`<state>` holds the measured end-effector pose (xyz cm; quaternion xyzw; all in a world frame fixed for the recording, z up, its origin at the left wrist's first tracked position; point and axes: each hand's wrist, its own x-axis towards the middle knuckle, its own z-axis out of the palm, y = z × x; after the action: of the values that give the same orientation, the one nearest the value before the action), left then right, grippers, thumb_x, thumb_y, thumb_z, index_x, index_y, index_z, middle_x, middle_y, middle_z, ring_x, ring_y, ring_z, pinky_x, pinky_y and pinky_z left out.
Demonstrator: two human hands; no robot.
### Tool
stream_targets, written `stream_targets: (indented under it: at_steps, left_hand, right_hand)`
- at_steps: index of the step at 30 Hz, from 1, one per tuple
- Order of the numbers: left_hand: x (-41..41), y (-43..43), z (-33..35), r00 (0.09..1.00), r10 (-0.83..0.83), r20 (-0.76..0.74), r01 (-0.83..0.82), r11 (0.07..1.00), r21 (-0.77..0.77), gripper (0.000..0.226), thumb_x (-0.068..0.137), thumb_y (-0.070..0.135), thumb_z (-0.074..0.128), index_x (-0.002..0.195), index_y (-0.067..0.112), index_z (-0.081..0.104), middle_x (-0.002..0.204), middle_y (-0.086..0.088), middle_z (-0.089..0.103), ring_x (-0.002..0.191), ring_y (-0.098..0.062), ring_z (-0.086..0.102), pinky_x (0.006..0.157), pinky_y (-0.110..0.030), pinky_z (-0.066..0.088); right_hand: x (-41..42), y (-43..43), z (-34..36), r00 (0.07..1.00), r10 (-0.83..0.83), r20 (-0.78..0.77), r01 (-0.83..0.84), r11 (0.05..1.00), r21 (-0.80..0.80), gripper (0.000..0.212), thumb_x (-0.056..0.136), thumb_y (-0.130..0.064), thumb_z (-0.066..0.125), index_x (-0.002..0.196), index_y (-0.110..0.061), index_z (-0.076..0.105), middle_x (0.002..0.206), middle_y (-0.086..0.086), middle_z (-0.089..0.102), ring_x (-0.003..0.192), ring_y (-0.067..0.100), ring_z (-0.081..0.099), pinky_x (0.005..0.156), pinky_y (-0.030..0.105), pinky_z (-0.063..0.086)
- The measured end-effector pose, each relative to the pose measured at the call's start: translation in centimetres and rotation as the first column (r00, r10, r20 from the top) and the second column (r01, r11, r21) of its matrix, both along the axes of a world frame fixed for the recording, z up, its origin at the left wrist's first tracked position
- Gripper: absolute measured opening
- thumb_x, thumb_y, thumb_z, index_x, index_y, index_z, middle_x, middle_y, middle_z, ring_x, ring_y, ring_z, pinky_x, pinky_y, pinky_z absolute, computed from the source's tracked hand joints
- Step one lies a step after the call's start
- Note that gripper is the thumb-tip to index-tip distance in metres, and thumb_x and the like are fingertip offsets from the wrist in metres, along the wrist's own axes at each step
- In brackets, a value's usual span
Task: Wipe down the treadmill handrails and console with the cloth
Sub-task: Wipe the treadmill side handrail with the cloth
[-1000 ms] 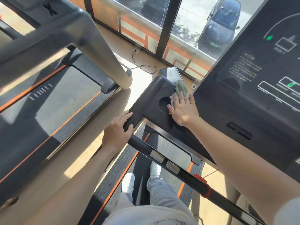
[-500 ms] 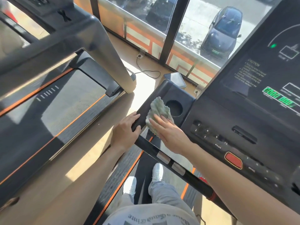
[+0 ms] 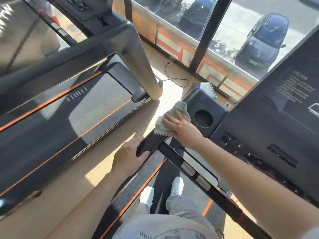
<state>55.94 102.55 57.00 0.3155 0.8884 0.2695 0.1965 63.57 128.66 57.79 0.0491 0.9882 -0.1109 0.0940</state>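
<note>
Pale green cloth [image 3: 170, 118], nubby, scallop-edged and crumpled, on the black handrail [image 3: 151, 144] just left of the round cup holder [image 3: 203, 118]. Pinned there under the right hand [image 3: 183, 128], fingers straight and flat, gripping nothing. Nearer, left hand [image 3: 129, 156] with fingers wrapped round the handrail's near end. To the right, dark console [image 3: 259, 135] with numbered keys.

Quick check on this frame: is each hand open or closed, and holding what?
Left hand: closed, gripping the end of the handrail.
Right hand: open, fingers straight, pressing the cloth flat.
</note>
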Motion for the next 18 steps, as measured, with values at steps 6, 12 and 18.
stream_targets:
  at_steps: [6,12,18]
  left_hand:
    - [1.9,-2.3,-1.3,0.999,0.053,-0.005,-0.053,0.999,-0.002,0.052,0.095,0.051,0.06,0.139,0.026,0.054,0.117,0.003,0.067,0.103,-0.023,0.063,0.081,-0.037,0.053]
    - [1.5,-2.4,-1.1,0.994,0.104,0.017,-0.105,0.992,0.073,0.039,0.087,0.055,0.065,0.116,0.028,0.062,0.092,0.01,0.068,0.079,-0.016,0.063,0.07,-0.034,0.054]
    - [1.6,-2.3,-1.6,0.994,0.114,-0.003,-0.114,0.993,0.034,0.059,0.085,0.062,0.053,0.134,0.03,0.059,0.113,0.012,0.068,0.098,-0.014,0.065,0.082,-0.032,0.056]
  right_hand:
    - [0.2,-6.8,-2.1,0.969,0.21,-0.13,-0.222,0.972,-0.084,0.055,0.098,-0.048,0.047,0.149,-0.027,0.049,0.157,-0.007,0.044,0.15,0.038,0.028,0.124,0.055,0.016]
    - [1.6,-8.1,-3.3,0.947,0.196,-0.253,-0.232,0.965,-0.123,0.052,0.102,-0.047,0.046,0.149,-0.026,0.051,0.156,-0.004,0.046,0.151,0.033,0.03,0.125,0.051,0.017]
    - [0.6,-2.1,-1.6,0.989,0.076,-0.129,-0.084,0.994,-0.064,0.07,0.091,-0.055,0.059,0.154,-0.03,0.04,0.161,-0.004,0.037,0.153,0.033,0.021,0.124,0.059,0.015]
